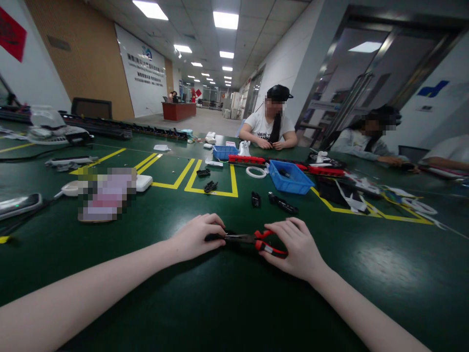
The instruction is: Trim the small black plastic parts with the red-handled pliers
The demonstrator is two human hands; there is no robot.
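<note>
The near long-nose pliers [249, 239] have smooth metal jaws and red-and-black grips resembling plastic. Beneath, the green tabletop [381, 274] is smooth and glossy. Farther off, the blue bin [291, 185] looks like plastic; the far-left wall panel [82, 54] appears ribbed, wood-toned, matt.

The head camera looks forward and down, close over the table [234, 303], past what seems its far edge.

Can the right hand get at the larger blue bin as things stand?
Probably not yet: the right hand has its grip on the red-handled pliers. Otherwise the way looks fairly free, with a black part lying before the larger blue bin.
</note>
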